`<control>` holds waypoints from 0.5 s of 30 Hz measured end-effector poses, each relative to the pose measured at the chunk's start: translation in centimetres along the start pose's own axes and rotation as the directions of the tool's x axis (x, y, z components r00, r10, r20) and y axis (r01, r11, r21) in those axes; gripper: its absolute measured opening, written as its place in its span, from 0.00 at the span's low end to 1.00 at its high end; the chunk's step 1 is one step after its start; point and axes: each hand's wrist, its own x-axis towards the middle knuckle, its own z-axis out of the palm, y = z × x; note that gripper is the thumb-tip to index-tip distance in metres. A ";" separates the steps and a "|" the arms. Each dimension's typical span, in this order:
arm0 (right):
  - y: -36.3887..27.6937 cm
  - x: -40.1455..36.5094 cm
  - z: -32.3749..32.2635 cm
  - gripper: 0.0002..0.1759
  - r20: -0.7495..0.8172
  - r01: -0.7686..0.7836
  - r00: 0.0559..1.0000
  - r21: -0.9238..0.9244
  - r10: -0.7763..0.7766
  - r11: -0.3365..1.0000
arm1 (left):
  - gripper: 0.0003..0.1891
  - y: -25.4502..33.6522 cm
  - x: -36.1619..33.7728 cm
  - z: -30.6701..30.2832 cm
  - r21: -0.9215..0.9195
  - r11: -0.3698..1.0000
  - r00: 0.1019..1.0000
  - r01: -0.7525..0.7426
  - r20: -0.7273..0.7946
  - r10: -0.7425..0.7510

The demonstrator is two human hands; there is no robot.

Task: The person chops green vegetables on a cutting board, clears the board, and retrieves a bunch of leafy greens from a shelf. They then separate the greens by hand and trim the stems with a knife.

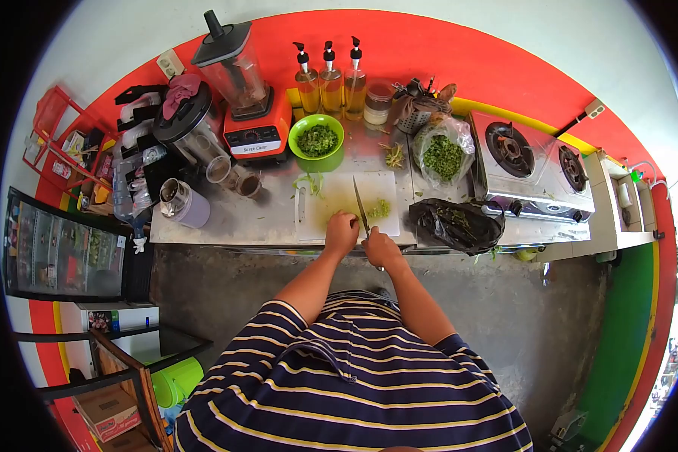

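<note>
A white cutting board (331,197) lies on the steel counter before me. My right hand (383,247) is closed around the handle of a knife (360,202), whose blade points away from me over the board. Just left of the blade, my left hand (342,232) rests on the board with its fingers curled; what they hold, if anything, is hidden. Chopped pale green pieces (380,209) lie right of the blade. Some green scraps (309,184) are at the board's upper left. Behind the board stands a green bowl (316,160) of chopped leafy greens.
A red blender (256,132) and several pump bottles (331,83) stand along the wall. To the right are a clear bag of chopped greens (443,157), a black plastic bag (456,226) and a gas stove (531,169). A metal-topped cup (184,205) stands left.
</note>
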 end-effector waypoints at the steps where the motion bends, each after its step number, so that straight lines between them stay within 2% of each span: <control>1: -0.5 -0.3 0.0 0.20 -0.003 0.003 1.000 -0.035 -0.003 0.999 | 0.03 -0.2 -0.1 0.0 -0.023 0.999 0.999 -0.047 -0.020 0.046; 5: -0.7 0.5 1.4 0.19 -0.014 -0.031 0.999 -0.103 0.029 0.994 | 0.04 -0.9 -0.2 0.3 -0.097 0.995 1.000 0.000 -0.023 -0.002; 7: -1.1 0.4 1.6 0.18 0.021 -0.074 0.997 -0.190 0.080 0.979 | 0.04 -1.3 0.2 0.6 -0.127 0.983 0.991 0.134 0.037 -0.130; 10: -1.7 0.8 1.7 0.20 -0.010 -0.066 0.998 -0.137 0.065 0.988 | 0.05 -1.5 0.5 0.1 -0.223 0.942 0.966 0.252 0.118 -0.230; 14: -1.9 1.8 0.7 0.17 -0.026 -0.032 0.999 -0.139 0.028 0.990 | 0.05 -1.9 0.8 -0.5 -0.157 0.958 0.964 0.238 0.157 -0.214; 15: -2.0 1.6 0.5 0.17 -0.011 -0.034 0.999 -0.148 0.032 0.988 | 0.05 -2.1 0.7 -0.3 -0.145 0.971 0.976 0.192 0.134 -0.173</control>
